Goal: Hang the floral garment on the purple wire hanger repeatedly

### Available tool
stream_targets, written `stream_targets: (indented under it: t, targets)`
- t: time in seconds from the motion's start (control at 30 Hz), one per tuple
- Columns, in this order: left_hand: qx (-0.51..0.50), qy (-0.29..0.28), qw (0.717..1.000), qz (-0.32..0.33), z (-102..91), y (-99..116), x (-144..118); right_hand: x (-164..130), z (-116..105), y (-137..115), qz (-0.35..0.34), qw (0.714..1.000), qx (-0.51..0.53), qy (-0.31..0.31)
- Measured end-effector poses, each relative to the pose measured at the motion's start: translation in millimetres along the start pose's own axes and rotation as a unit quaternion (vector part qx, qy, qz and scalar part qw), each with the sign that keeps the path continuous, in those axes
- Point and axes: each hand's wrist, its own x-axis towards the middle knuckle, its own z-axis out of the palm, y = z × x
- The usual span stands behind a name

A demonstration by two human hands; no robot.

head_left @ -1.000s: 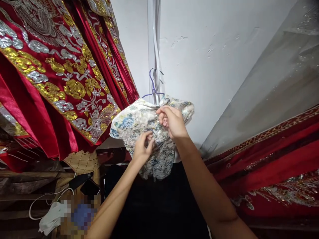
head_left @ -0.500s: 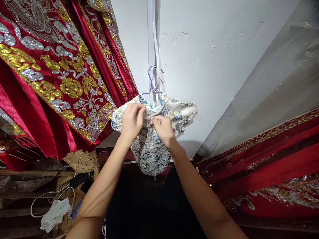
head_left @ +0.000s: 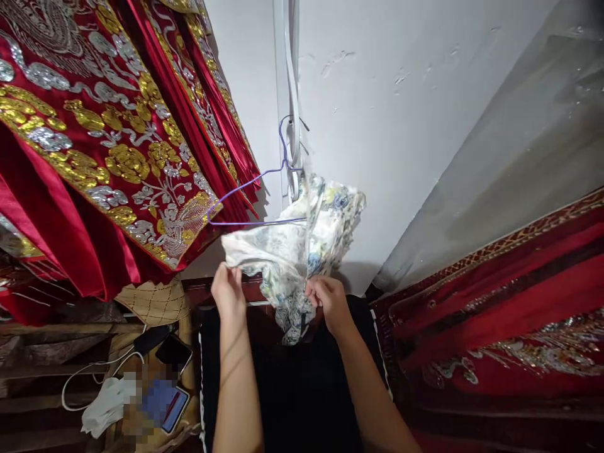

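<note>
The left hand [head_left: 228,290] and right hand [head_left: 329,299] are pinching a shirt [head_left: 325,236] hanging on one side of a hanger [head_left: 259,223], whose bare end is overlapping red cloth [head_left: 127,163]; a phone [head_left: 176,410] is lying lower left.

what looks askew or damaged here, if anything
The flowered shirt hangs lopsided: the purple hanger is bare at picture left, the shirt covering only its other side, while the left hand and right hand pinch it. Marks on the wall look like chipped paint.
</note>
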Motion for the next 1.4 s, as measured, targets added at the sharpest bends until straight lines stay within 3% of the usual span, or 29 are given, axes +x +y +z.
stream_targets:
  t: [0.07,0.13,0.17,0.23,0.33,0.4,0.47,0.67,0.73,0.8,0.87,0.97,1.03,1.1,1.17,1.2,1.27,1.3,1.4]
  targets:
    - [-0.011,0.033,0.999,-0.028,16.8,-13.5,-29.6,-1.8,-5.5,-2.4,0.022,0.995,-0.055,-0.084]
    - [-0.022,0.028,0.998,-0.061,36.4,-10.1,-48.5,-0.4,-11.0,-2.7,0.044,0.983,-0.102,-0.146]
    - [-0.023,0.007,0.997,-0.075,45.8,-2.6,-54.1,0.9,-12.9,-1.7,0.046,0.982,-0.116,-0.143]
    - [-0.015,-0.054,0.995,-0.087,62.3,20.9,-60.9,3.5,-14.6,2.2,0.02,0.99,-0.117,-0.077]
    - [0.031,-0.186,0.981,-0.049,80.5,63.0,-70.8,6.0,-13.9,6.3,-0.024,0.998,-0.043,0.026]
    - [0.074,-0.285,0.956,0.0,88.8,85.3,-79.3,6.7,-13.5,3.6,-0.014,0.999,0.028,0.034]
    - [0.11,-0.345,0.931,0.043,94.2,98.7,-85.9,7.4,-13.9,-4.1,0.02,0.995,0.093,0.031]
    - [0.156,-0.39,0.899,0.121,94.4,102.1,-70.2,15.0,-16.5,-35.6,0.122,0.975,0.185,-0.011]
    - [0.142,-0.364,0.913,0.115,89.6,97.5,-57.1,18.3,-17.0,-44.2,0.171,0.962,0.203,-0.059]
    - [0.135,-0.376,0.914,0.074,83.3,89.5,-45.1,20.6,-17.7,-54.0,0.226,0.941,0.229,-0.107]
    - [0.16,-0.451,0.877,0.034,75.4,78.7,-35.6,21.8,-19.9,-66.7,0.27,0.922,0.238,-0.144]
    - [0.254,-0.567,0.783,0.022,59.0,63.6,-23.2,23.1,-29.8,-89.4,0.305,0.918,0.162,-0.194]
    - [0.33,-0.597,0.731,0.024,44.2,60.6,-12.5,26.3,-41.2,-102.2,0.282,0.929,0.074,-0.227]
    - [0.394,-0.598,0.698,0.014,26.8,64.8,1.5,34.6,-54.2,-108.9,0.214,0.951,-0.035,-0.218]
    - [0.456,-0.571,0.683,0.006,8.4,73.8,17.4,50.1,-64.9,-107.7,0.093,0.975,-0.16,-0.121]
    - [0.484,-0.555,0.677,0.006,-0.6,78.5,25.2,60.5,-68.4,-104.2,0.011,0.974,-0.222,-0.049]
    - [0.529,-0.522,0.669,0.011,-16.8,86.0,39.6,84.2,-70.7,-92.8,-0.145,0.936,-0.314,0.07]
    - [0.546,-0.506,0.667,0.011,-23.7,87.9,46.0,96.2,-70.0,-85.8,-0.2,0.913,-0.344,0.094]
    - [0.584,-0.463,0.666,0.022,-37.2,86.5,62.3,125.5,-66.0,-65.3,-0.263,0.883,-0.386,0.043]
